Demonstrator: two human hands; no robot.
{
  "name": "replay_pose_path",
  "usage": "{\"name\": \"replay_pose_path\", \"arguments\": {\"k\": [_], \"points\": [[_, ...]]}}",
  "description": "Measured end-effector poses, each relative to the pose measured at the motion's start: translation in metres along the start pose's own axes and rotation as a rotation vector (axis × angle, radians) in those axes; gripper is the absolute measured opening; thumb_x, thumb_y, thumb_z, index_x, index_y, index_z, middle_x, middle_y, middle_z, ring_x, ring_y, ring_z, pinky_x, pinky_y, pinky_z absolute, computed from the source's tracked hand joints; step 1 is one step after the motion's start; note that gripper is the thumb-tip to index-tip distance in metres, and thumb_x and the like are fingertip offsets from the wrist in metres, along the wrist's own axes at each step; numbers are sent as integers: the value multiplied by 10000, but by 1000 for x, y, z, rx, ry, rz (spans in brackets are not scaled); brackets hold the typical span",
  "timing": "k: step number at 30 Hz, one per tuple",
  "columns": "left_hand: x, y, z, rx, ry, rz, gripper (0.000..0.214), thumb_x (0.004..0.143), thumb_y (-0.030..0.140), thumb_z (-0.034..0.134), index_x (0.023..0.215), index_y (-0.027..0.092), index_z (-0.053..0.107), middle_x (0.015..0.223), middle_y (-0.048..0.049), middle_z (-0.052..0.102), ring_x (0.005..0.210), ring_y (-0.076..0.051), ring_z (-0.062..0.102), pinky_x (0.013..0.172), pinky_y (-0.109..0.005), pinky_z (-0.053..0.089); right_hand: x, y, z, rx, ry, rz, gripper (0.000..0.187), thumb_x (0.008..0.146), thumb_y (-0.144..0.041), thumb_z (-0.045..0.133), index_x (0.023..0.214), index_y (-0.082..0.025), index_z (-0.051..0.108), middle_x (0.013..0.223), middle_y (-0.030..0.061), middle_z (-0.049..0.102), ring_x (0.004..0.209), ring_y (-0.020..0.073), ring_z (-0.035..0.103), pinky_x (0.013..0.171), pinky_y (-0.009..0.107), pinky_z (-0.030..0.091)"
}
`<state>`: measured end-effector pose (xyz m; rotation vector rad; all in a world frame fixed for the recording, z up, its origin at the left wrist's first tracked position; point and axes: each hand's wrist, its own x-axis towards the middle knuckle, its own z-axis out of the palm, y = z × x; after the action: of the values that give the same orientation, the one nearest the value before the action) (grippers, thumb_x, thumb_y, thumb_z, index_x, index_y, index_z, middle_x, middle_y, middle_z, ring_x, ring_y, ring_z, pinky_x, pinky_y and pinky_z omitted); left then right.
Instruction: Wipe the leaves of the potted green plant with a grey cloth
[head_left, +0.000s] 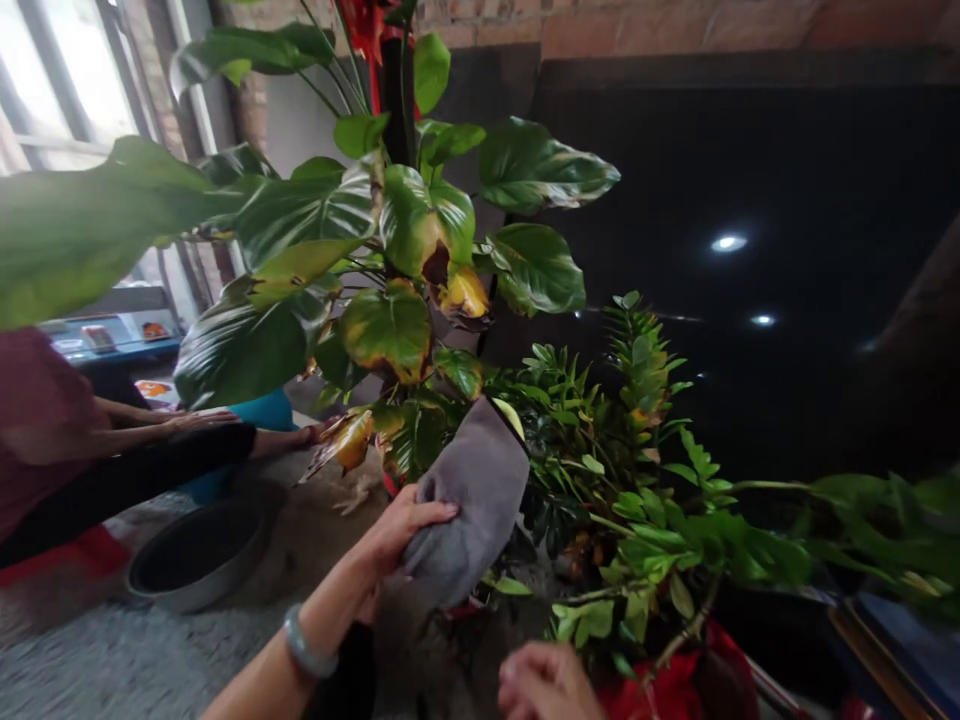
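A grey cloth [480,490] with a dark edge hangs in front of the lower leaves of a tall potted plant [386,325]. My left hand [405,525] grips the cloth's lower left side, thumb on top. A pale yellow patch [510,415] shows past the cloth's upper edge; I cannot tell whether it is a leaf or part of the cloth. Some of the plant's big leaves are browned and yellowed. My right hand [547,682] is low at the bottom edge, apart from the cloth, its fingers curled, with nothing visible in them.
Smaller green plants [637,500] crowd the right, above a red wrapping [679,685]. On the left, a seated person [45,430] stretches an arm toward the plant. A grey basin [195,555] stands on the floor near a blue container [262,410]. A dark panel [750,200] rises behind.
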<state>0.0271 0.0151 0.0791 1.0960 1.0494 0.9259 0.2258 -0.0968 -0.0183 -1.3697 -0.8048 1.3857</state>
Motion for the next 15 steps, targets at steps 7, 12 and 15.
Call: {"name": "replay_pose_path", "arguments": {"k": [7, 12, 15], "points": [[-25, -33, -21, 323, -432, -163, 54, 475, 177, 677, 515, 164, 643, 479, 57, 565, 485, -123, 478, 476, -220, 346, 9, -68, -1, 239, 360, -96, 465, 315, -431, 857, 650, -153, 691, 593, 71, 699, 521, 186, 622, 461, 256, 466], [-25, -3, -27, -173, -127, -78, 340, 433, 296, 801, 715, 151, 680, 631, 9, 663, 573, -159, 581, 557, -246, 456, -2, -43, 34, 399, 113, -62, 609, 415, -575, 807, 895, -215, 704, 875, 91, 734, 818, 252, 672, 635, 342, 518], [-21, -21, -4, -265, 12, -90, 477, 392, 361, 837, 775, 143, 657, 683, -16, 671, 631, -181, 603, 601, -272, 479, -6, -28, 62, 432, 23, -60, 726, 455, -603, 784, 1078, -259, 646, 1081, 96, 700, 997, 282, 632, 746, 400, 513]]}}
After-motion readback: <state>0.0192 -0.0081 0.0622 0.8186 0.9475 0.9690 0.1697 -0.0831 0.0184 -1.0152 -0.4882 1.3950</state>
